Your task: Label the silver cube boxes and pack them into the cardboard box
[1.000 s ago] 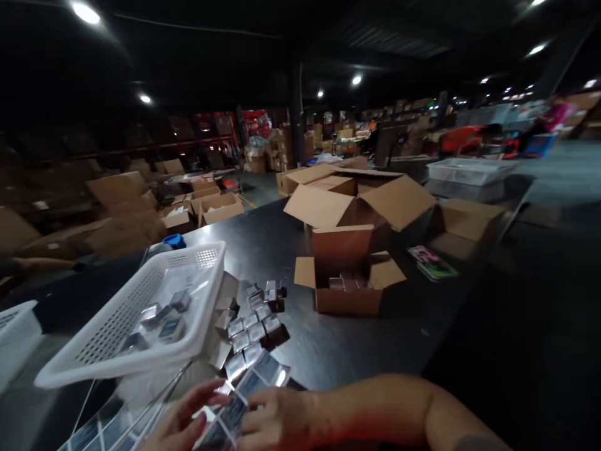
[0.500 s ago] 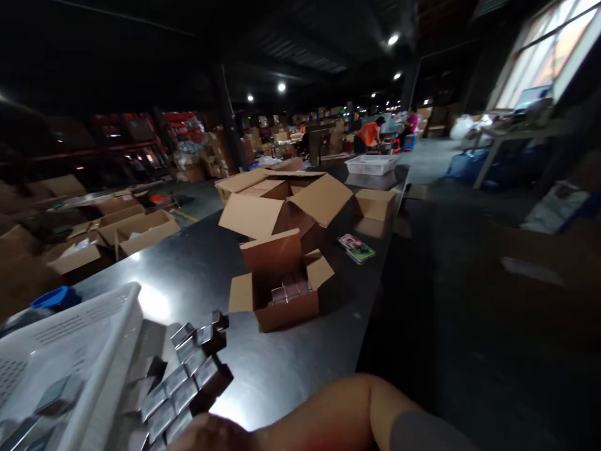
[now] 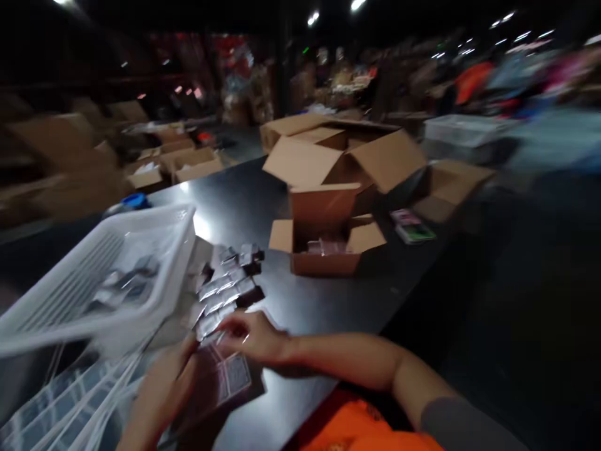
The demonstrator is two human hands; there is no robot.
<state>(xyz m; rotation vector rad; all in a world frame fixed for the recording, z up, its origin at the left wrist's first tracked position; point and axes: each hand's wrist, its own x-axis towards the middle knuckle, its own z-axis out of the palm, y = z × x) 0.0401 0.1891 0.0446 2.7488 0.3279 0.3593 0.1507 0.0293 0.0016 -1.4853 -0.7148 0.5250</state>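
From the head view, both hands work low at the near edge of the dark desk: the left hand curls under a flat sheet of printed cards, while the right hand pinches its top edge. Just beyond lie rows of small silver boxes, beside a white plastic basket. Farther back stands an open cardboard box.
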